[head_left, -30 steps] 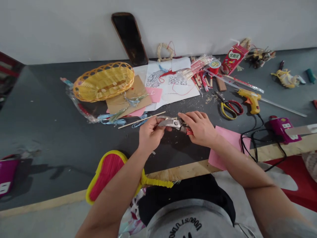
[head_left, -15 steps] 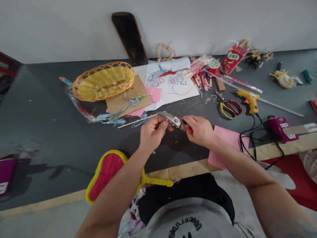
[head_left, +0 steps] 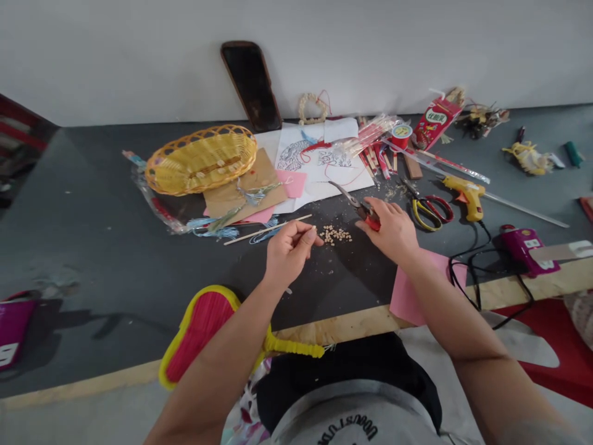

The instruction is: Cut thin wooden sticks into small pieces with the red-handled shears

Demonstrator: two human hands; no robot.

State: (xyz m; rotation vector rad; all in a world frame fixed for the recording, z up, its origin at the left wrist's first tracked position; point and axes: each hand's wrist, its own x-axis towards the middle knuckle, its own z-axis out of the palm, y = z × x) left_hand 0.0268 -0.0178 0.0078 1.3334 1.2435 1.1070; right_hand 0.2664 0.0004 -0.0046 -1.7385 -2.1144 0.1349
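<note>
My left hand (head_left: 291,252) is closed in a pinch, with a tiny pale bit showing at the fingertips; its kind is too small to tell. Behind its knuckles a thin pale stick (head_left: 250,235) lies beside blue tassels. My right hand (head_left: 393,230) is wrapped around the red-handled pruning shears (head_left: 356,203), whose metal jaws point up and left over the table. Between my hands a small heap of pale cut pieces (head_left: 336,235) is scattered on the dark tabletop.
A yellow basket (head_left: 201,162) stands at the left on brown card. Yellow-and-red scissors (head_left: 430,209), a glue gun (head_left: 469,191) and its cord lie right. A phone (head_left: 252,86) leans on the wall. A red-and-yellow fan-shaped item (head_left: 199,334) is by the front edge.
The shears have moved away from my left fingertips, to the right and up, with my right hand. The heap of small pieces has come into plain sight between my hands.
</note>
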